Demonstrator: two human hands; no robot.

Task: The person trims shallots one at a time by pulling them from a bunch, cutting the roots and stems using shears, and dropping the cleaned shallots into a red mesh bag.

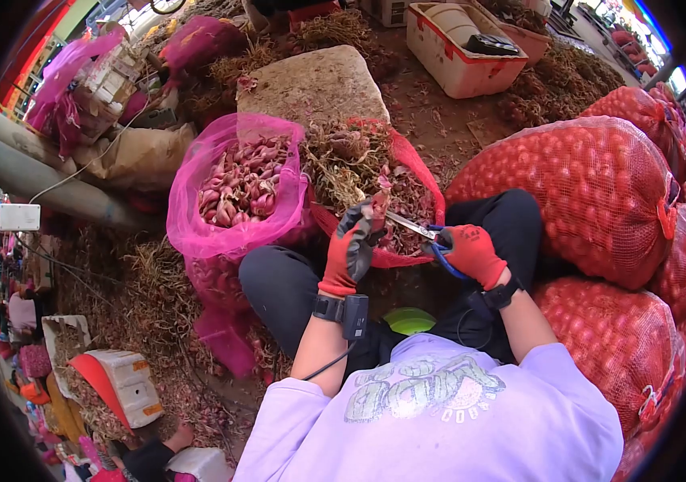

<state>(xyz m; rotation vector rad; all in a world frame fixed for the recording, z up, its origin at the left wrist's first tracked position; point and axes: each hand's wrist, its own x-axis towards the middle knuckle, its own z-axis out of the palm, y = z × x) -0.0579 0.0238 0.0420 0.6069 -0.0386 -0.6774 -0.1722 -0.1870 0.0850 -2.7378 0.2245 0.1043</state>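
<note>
My left hand [351,245], in a red and dark grey glove, is closed around a shallot [378,205] with its dry top pointing up. In my right hand [474,253], gloved in red, is a pair of scissors [412,226] with blue handles; the blades point left toward the shallot. Under both hands lies an open red mesh sack [427,186] holding shallots with dried stalks [343,165]. A pink mesh bag [186,197] stands open to its left, filled with trimmed shallots [250,185].
Full red mesh sacks [572,189] are piled on the right. A flat pale slab [319,84] lies ahead, and a white foam box [467,68] stands beyond it. Dried stalks [150,321] cover the floor at left. A green bowl [409,320] sits between my legs.
</note>
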